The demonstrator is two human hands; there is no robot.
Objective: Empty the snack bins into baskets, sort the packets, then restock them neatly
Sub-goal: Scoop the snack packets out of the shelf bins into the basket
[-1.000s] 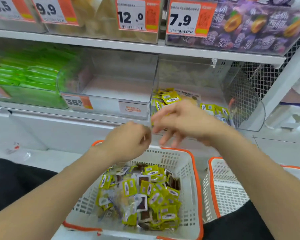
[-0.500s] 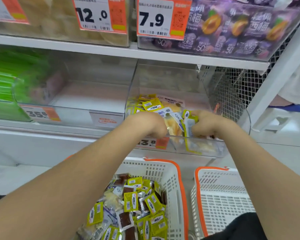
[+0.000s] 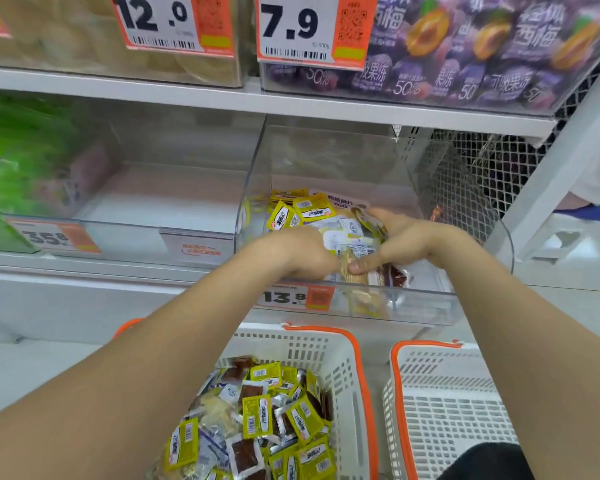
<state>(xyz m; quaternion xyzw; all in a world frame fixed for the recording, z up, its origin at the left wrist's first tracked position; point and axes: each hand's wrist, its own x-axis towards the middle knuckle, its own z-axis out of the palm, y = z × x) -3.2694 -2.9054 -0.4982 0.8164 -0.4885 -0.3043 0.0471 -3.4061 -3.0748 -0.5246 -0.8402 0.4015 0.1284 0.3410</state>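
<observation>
Both my hands reach into the clear snack bin on the lower shelf. My left hand and my right hand cup a bunch of small snack packets between them, fingers curled round the pile. More yellow packets lie further back in the bin. Below, a white basket with an orange rim holds several yellow, white and brown packets.
A second white basket stands to the right, nothing in it. A clear bin to the left holds nothing; green packets fill the bin beyond. Purple pouches and price tags sit on the upper shelf. Wire mesh closes the right side.
My hands went from above the basket up into the bin, then closed in on the packets. The view has moved nearer the shelf.
</observation>
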